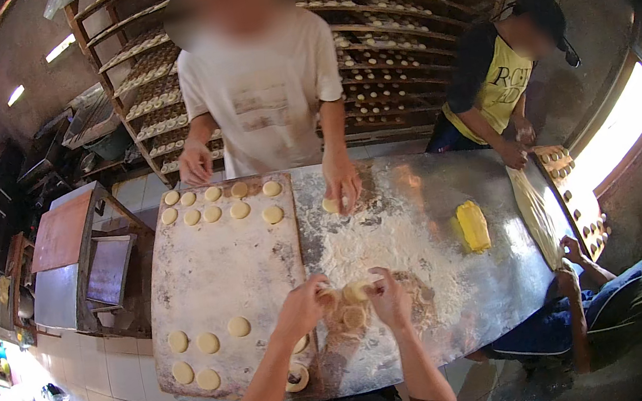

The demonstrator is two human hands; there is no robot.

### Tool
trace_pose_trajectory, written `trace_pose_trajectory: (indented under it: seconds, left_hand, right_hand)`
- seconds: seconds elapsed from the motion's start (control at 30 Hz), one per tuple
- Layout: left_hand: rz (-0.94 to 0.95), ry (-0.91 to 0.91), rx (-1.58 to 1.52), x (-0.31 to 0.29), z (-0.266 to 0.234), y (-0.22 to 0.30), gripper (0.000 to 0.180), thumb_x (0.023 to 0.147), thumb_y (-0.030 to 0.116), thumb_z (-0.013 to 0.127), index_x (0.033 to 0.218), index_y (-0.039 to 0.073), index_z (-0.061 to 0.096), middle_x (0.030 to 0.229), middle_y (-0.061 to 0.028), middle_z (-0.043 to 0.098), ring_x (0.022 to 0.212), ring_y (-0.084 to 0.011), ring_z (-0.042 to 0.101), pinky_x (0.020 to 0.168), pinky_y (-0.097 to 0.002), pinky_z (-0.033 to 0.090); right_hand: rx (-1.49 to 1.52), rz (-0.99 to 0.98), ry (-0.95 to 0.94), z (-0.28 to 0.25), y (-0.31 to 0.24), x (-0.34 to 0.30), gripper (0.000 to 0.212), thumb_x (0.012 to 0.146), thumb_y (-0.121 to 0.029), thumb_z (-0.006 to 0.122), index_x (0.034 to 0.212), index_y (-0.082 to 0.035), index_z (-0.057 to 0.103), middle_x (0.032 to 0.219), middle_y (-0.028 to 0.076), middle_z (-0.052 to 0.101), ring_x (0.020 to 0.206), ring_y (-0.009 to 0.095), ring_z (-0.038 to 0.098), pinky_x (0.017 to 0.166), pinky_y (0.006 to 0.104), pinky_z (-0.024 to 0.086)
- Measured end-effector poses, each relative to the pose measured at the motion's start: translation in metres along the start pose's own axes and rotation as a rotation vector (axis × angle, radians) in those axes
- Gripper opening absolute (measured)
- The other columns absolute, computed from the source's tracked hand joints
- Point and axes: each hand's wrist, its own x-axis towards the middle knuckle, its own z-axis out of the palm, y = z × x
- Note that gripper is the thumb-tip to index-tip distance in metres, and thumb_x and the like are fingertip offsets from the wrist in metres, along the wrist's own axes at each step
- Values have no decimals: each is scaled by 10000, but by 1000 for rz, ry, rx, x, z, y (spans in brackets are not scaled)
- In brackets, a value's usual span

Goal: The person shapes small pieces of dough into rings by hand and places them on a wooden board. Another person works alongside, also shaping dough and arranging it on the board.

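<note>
Close to me at the metal table, my left hand [302, 308] is closed with its fingertips on a piece of dough [328, 300]. My right hand [392, 301] pinches a pale round dough disc [357, 291]. Both hands are raised a little over the floured surface, the two pieces almost side by side. Beneath them is a flour-dusted round shape [354, 317]; whether it is dough or a mark I cannot tell. By my left forearm lie several dough discs, one [239, 327] on the wooden board [225, 268]. A round piece with a darker rim [296, 377] sits at the near edge.
Across the table a person in a white shirt [263, 87] holds a dough disc [329, 204]. Loose flour [359, 248] covers the middle. A yellow block [472, 227] lies right of it. Two people at the right end handle a long dough strip [534, 206]. Loaded racks [382, 49] stand behind.
</note>
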Motion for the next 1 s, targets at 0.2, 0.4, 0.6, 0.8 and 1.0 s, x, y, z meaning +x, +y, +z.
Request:
trace_pose_trajectory:
  seconds: [0.2, 0.4, 0.6, 0.8, 1.0]
  left_hand:
    - [103, 224, 443, 72, 81, 36, 332, 898, 159, 676, 1210, 92, 587, 1027, -174, 670, 1031, -397, 617, 990, -512, 416]
    - [-46, 328, 129, 27, 92, 65, 236, 971, 167, 621, 1147, 10, 621, 907, -142, 703, 857, -331, 688, 830, -428, 526]
    - [-213, 183, -372, -12, 92, 101, 266, 965, 176, 689, 1117, -41, 672, 910, -115, 751, 799, -161, 715, 690, -294, 554]
    - [-182, 204, -444, -31, 62, 108, 251, 885, 146, 758, 1065, -20, 703, 916, -120, 743, 790, -167, 713, 698, -294, 548]
    - [33, 393, 44, -41, 52, 95, 384, 812, -19, 690, 1180, 29, 593, 914, -118, 666, 1007, -397, 588, 822, -483, 490]
  right_hand:
    - [-740, -488, 214, -59, 35, 23, 344, 811, -200, 784, 1132, -166, 665, 1069, 119, 627, 1057, 304, 599, 1020, 441, 418]
    - [-11, -113, -344, -85, 29, 41, 338, 846, -125, 771, 1102, -85, 555, 1086, 146, 645, 1003, 288, 648, 854, 414, 535]
    - [665, -119, -511, -99, 6, 17, 580, 863, 22, 734, 1281, -35, 336, 1009, 166, 668, 875, 203, 653, 760, 335, 537]
    - [362, -250, -403, -76, -8, 6, 623, 837, 11, 737, 1323, -54, 353, 1017, 166, 646, 916, 225, 634, 791, 345, 528]
    - [687, -249, -447, -15, -13, -5, 650, 868, 32, 626, 1450, -88, 363, 1208, 140, 548, 1074, 243, 577, 939, 380, 473]
